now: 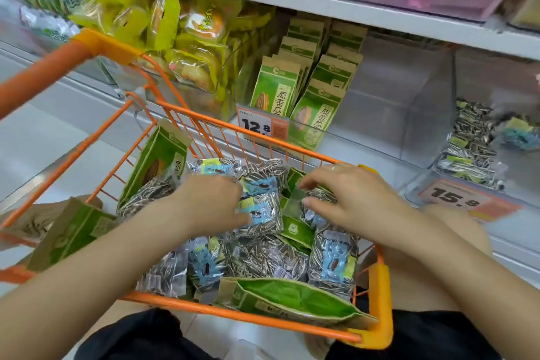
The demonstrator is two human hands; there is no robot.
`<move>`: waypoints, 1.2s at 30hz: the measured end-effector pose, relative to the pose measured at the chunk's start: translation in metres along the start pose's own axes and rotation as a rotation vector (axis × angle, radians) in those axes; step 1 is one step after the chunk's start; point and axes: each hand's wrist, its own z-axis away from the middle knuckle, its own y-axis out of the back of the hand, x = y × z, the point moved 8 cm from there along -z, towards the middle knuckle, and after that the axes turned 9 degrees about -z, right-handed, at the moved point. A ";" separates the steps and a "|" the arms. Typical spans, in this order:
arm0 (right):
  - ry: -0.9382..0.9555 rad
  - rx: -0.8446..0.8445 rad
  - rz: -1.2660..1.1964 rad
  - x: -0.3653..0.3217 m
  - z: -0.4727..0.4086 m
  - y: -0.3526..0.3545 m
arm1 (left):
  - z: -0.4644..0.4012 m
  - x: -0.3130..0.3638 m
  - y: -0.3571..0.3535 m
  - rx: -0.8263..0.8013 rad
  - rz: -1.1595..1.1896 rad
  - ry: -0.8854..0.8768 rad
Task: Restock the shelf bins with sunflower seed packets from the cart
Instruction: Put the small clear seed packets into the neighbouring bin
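Two hands down in the orange cart (380, 295) at lower centre, sorting among clear seed packets with blue labels. Left hand (210, 202) pressing on one blue-label packet (263, 215), fingers bent over its edge; whether actually clamped, cannot tell. Right hand (350, 199) hovering with fingers spread and relaxed, tips touching a packet half buried beside the green pouches. Picking stage, by the look of it: nothing lifted yet. Matching seed packets stacked in the clear shelf bin (423, 126) at right of frame, near the 15.8 price tag (458, 196). Next, probably: gather a few packets firmly, lift clear of the cart rim, carry to that bin.
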 end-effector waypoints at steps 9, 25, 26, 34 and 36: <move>-0.022 -0.012 -0.147 -0.009 -0.014 -0.009 | -0.001 0.007 -0.017 -0.094 0.089 -0.055; -0.287 0.172 -0.962 0.019 -0.011 -0.012 | 0.007 -0.069 0.046 0.346 0.510 0.176; -0.299 0.201 -1.064 0.022 -0.010 -0.013 | -0.001 -0.066 0.036 0.256 0.398 0.165; -0.370 0.332 -1.319 0.035 -0.008 -0.022 | -0.028 -0.047 -0.003 0.074 0.596 0.093; -0.372 0.486 -1.364 0.044 -0.003 -0.011 | -0.023 -0.055 0.006 0.156 0.754 0.082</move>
